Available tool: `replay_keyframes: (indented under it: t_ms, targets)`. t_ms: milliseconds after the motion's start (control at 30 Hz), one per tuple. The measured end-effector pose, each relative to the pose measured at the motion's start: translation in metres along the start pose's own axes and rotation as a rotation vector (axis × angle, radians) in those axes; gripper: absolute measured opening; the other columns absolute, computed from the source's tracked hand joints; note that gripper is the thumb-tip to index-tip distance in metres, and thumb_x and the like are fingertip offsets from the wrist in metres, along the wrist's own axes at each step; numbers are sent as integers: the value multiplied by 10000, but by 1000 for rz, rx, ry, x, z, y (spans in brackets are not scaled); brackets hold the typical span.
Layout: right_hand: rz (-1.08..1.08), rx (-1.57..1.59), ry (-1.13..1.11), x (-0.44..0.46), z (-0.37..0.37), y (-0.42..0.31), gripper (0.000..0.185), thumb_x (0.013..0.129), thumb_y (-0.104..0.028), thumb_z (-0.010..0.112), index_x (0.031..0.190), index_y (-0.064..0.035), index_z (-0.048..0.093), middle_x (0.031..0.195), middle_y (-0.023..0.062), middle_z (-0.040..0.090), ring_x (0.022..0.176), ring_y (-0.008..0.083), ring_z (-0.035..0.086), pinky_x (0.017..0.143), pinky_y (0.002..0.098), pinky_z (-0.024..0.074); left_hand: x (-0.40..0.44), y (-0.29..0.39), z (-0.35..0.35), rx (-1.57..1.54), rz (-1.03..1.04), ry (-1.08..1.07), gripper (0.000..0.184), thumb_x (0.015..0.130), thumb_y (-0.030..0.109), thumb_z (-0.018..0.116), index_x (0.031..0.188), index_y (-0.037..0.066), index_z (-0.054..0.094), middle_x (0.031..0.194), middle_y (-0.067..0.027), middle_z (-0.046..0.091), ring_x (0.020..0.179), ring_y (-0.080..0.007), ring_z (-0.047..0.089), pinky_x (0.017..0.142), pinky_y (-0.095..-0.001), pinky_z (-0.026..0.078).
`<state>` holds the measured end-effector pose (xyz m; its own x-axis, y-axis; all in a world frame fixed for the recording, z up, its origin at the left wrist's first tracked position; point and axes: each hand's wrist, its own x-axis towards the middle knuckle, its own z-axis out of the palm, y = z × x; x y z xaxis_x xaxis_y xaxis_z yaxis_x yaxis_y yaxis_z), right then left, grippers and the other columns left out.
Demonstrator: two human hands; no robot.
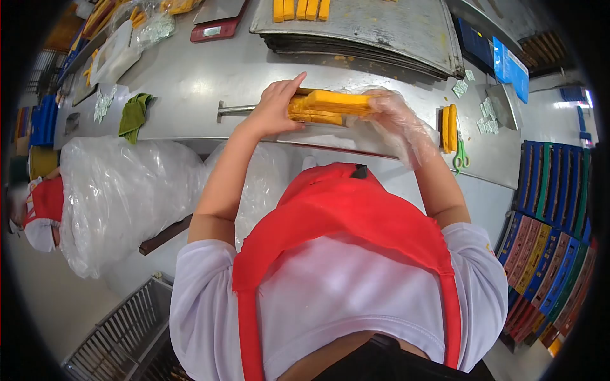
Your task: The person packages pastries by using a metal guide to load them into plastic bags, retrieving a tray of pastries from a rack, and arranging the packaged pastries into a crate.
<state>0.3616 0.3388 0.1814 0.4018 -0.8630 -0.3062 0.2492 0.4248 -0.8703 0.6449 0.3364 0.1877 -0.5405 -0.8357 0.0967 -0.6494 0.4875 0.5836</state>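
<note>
A stack of long yellow bars (pixel 337 101), cake-like in look, is held level between my two hands just above the steel table's front edge. My left hand (pixel 277 106) is bare and closes round the left end of the stack, one finger pointing up. At the other end, my right hand (pixel 395 117) grips the bars, covered by thin clear plastic that looks like a loose glove or bag. The plastic hides its fingers in part. Behind my left wrist, a metal handle or rod (pixel 236 110) lies on the table.
On the steel table (pixel 190 76) are stacked trays (pixel 362 32) with yellow bars on top, a red scale (pixel 219 28), a green cloth (pixel 134 117), more bars (pixel 448 129) and green scissors (pixel 461 155). Below are a plastic-wrapped bundle (pixel 127 190) and a grey crate (pixel 121 330). Another person (pixel 44 209) is at left.
</note>
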Motion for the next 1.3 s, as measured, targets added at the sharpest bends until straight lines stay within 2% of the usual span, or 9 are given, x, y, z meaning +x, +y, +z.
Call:
replay_keyframes:
  t_ms: [100, 300, 467, 533, 733, 800, 1033, 1200, 1300]
  targets:
    - [62, 70, -49, -3, 4, -2, 294, 706, -109, 661, 950, 36, 585, 1002, 114, 574, 875, 213, 574, 737, 294, 482, 2, -4, -3, 14, 50, -13, 1053, 480, 213, 799, 1365, 127, 235, 1159, -144, 479, 1085, -336, 415, 955, -398, 316]
    - [-719, -1286, -32, -3, 17, 13, 310, 670, -117, 657, 970, -43, 628, 1133, 166, 507, 1023, 295, 515, 885, 337, 409, 12, -8, -13, -89, -31, -162, 1084, 472, 175, 808, 1376, 141, 211, 1191, -153, 445, 1121, -334, 378, 994, -392, 290]
    - [-687, -1196, 1, 5, 16, 34, 312, 658, -115, 653, 967, -85, 631, 1129, 208, 493, 1017, 357, 511, 847, 389, 437, 11, -9, -11, -24, -26, -160, 1069, 481, 242, 809, 1368, 134, 222, 1189, -157, 460, 1119, -340, 391, 981, -398, 303]
    - [-877, -1341, 2, 0, 23, 32, 355, 659, -125, 628, 1010, -177, 622, 1155, 207, 486, 1052, 402, 482, 867, 433, 429, 7, -7, -10, 18, -8, -135, 1058, 494, 264, 805, 1368, 133, 222, 1204, -162, 448, 1130, -343, 382, 987, -399, 297]
    - [-901, -1605, 123, -4, 35, 33, 395, 680, -125, 611, 1063, -221, 589, 1069, 217, 517, 958, 386, 525, 795, 448, 448, 1, -17, -3, -231, 23, 6, 742, 634, 270, 722, 1286, 130, 397, 1197, -157, 451, 1125, -334, 388, 983, -402, 295]
    - [-841, -1634, 115, -8, 40, 30, 383, 694, -120, 595, 1065, -215, 586, 1034, 209, 520, 922, 378, 527, 767, 452, 446, 2, -23, 4, -124, 68, 10, 518, 715, 204, 656, 1200, 119, 495, 1186, -126, 462, 1151, -287, 373, 992, -378, 281]
    - [-895, -1641, -33, -16, 45, 29, 334, 700, -63, 572, 1014, -176, 595, 790, 146, 527, 667, 314, 536, 537, 426, 428, 4, -26, 11, -99, 25, 77, 193, 696, 172, 671, 888, 153, 664, 1170, -114, 489, 1143, -311, 374, 979, -385, 298]
    - [-856, -1621, -7, -19, 59, 14, 283, 688, -64, 583, 964, -120, 606, 631, 102, 482, 576, 283, 512, 494, 414, 414, 4, -24, 13, -109, 10, 111, 165, 682, 187, 672, 843, 158, 687, 1168, -117, 491, 1146, -328, 357, 984, -410, 277]
    - [-826, -1608, -93, -18, 57, 12, 331, 668, -93, 608, 998, -90, 608, 746, 145, 537, 665, 304, 540, 574, 418, 442, 1, -25, 16, -106, 10, 135, 168, 677, 194, 671, 840, 157, 687, 1158, -117, 494, 1146, -328, 356, 983, -411, 277]
